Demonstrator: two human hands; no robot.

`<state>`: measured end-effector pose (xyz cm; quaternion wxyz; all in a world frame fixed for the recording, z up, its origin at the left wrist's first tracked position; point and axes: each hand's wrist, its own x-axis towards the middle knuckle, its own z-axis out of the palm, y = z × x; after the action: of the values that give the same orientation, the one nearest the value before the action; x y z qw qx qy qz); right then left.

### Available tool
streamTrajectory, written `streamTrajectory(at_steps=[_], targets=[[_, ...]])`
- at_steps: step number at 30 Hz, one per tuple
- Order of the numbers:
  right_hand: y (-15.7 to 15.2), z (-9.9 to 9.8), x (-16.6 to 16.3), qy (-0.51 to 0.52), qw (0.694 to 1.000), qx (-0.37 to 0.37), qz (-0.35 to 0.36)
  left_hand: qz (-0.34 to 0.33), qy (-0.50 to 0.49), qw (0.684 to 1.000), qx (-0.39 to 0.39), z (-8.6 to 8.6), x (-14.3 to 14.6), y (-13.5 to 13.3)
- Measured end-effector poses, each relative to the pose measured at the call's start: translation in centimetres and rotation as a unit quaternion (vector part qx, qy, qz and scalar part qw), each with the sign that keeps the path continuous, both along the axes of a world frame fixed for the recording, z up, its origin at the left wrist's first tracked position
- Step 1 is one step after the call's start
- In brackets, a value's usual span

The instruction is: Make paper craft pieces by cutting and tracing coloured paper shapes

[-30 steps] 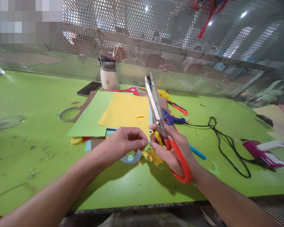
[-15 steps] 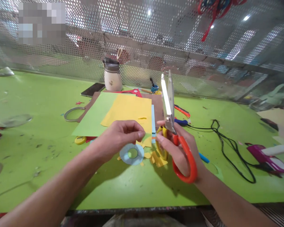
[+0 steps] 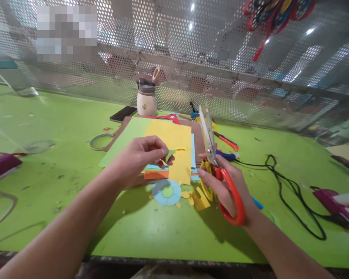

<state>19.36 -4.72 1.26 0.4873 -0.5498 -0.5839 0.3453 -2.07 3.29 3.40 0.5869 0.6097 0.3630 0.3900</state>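
Here, working from a distance, I had the left hand [image 3: 147,153] with thumb and finger pinched together on what looked like a small green scrap [image 3: 170,154]; so slight a thing seemed to need only a light grip. The right hand [image 3: 228,180] was closed around scissors [image 3: 210,153] with red and yellow loops. Their slightly parted blades pointed up and forward, which seemed to keep the tips clear of the left hand; how the fingers sat in the loops I could not tell. Beneath and beyond the left hand, a yellow sheet [image 3: 177,133] topped a stack of coloured paper. Between the hands, on their near side, a pale blue ring [image 3: 175,193] lay flat on the green table [image 3: 163,236], cut yellow pieces [image 3: 202,202] beside it, presumably for easy reach. A blue handle [image 3: 227,155] showed beyond the right hand.
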Motion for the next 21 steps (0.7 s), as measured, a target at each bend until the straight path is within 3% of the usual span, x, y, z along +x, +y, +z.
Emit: streamTrajectory(at_steps=[9, 13, 21], targets=[[0.2, 0.0, 0.4, -0.018, 1.0, 0.005, -0.005, -0.134, 0.132, 0.982, 0.004, 0.1, 0.7, -0.8], [0.3, 0.2, 0.4, -0.05, 0.999, 0.011, -0.014, -0.186, 0.199, 0.961, 0.044, -0.2, 1.0, -0.6], [1.3, -0.1, 0.8, -0.093, 0.995, 0.026, -0.02, -0.201, 0.305, 0.923, 0.124, -0.9, 1.2, -0.7]])
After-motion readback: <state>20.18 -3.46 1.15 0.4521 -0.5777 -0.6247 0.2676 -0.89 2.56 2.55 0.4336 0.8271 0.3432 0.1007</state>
